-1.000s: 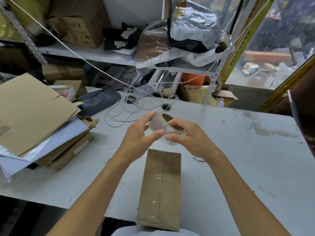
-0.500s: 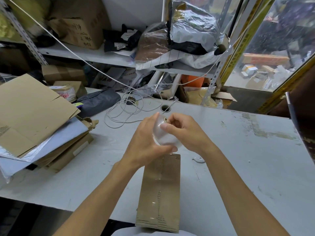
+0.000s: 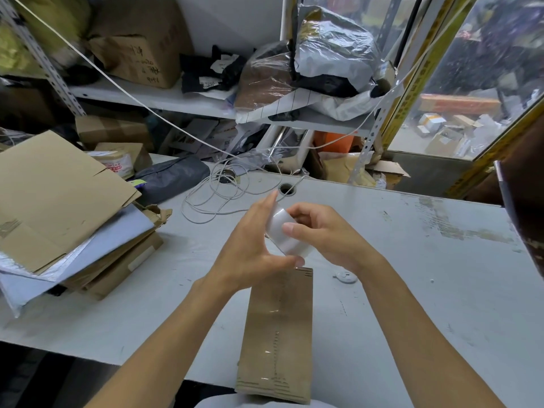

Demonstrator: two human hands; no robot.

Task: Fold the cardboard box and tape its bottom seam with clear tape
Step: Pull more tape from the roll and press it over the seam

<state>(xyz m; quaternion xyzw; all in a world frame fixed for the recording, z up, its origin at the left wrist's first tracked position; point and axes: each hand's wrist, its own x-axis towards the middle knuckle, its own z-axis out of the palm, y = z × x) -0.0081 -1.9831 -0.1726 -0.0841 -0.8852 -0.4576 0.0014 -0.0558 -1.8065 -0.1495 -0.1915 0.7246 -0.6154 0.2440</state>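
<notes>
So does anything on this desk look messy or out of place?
Yes: a white cable sprawls in loose loops across the table, and the stack of flattened cardboard at the left sits askew, overhanging the edge.

In the middle of the frame, the left hand [image 3: 250, 248] and the right hand [image 3: 326, 234] hold a roll of clear tape [image 3: 284, 234] above the brown cardboard box [image 3: 276, 337], which lies on the white table [image 3: 426, 290].

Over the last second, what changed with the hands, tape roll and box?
Both hands brought the tape roll down toward the box's far end and turned it, hiding its core. Both kept hold. The box stayed flat on the table.
</notes>
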